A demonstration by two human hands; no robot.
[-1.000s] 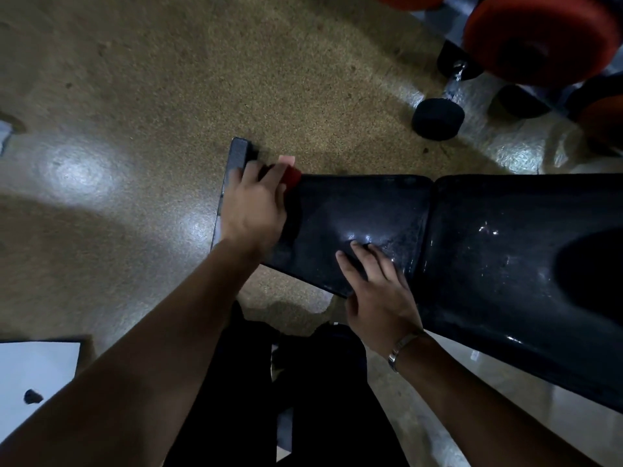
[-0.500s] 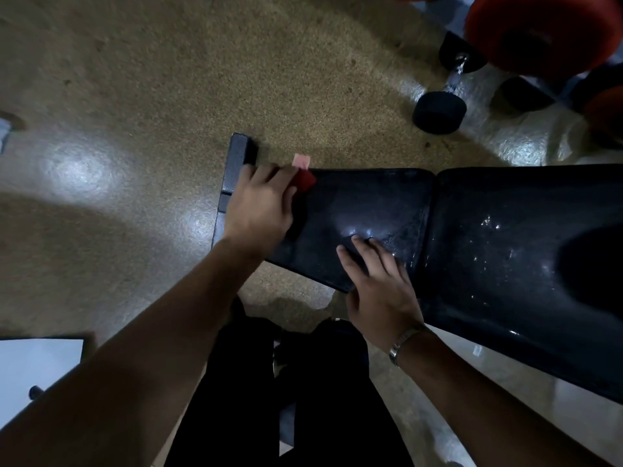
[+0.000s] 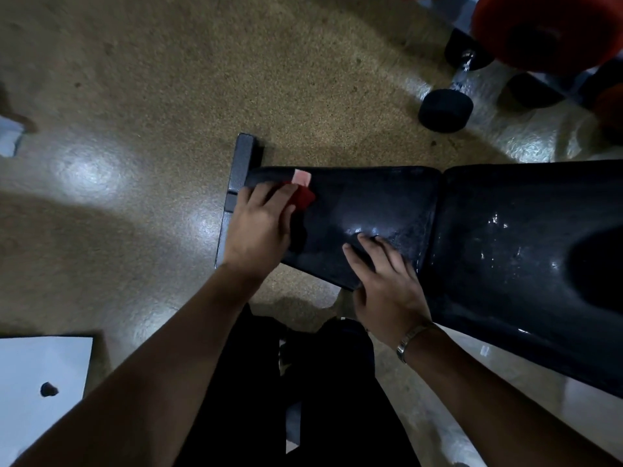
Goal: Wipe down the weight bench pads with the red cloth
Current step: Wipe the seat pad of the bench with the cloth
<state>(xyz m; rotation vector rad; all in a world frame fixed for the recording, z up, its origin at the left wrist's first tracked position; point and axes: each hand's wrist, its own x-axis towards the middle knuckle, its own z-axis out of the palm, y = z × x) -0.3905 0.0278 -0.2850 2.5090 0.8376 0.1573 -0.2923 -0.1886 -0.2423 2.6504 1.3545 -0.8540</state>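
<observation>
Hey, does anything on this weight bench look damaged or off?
Yes. The small pad has a rough, cracked-looking patch just beyond the right hand, unlike the smooth surface around it. The big pad shows scattered shiny specks, maybe wet spots; it is too dark to be sure.

A speckled tan floor (image 3: 168,79) is streaked with glare, and a black dumbbell (image 3: 445,109) is laid beside red weight plates (image 3: 546,32).

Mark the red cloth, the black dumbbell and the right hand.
red cloth (image 3: 304,197): head view, on the exposed red fold below the pale tag.
black dumbbell (image 3: 444,110): head view, on its near round head.
right hand (image 3: 392,293): head view, on the back of the hand.
</observation>
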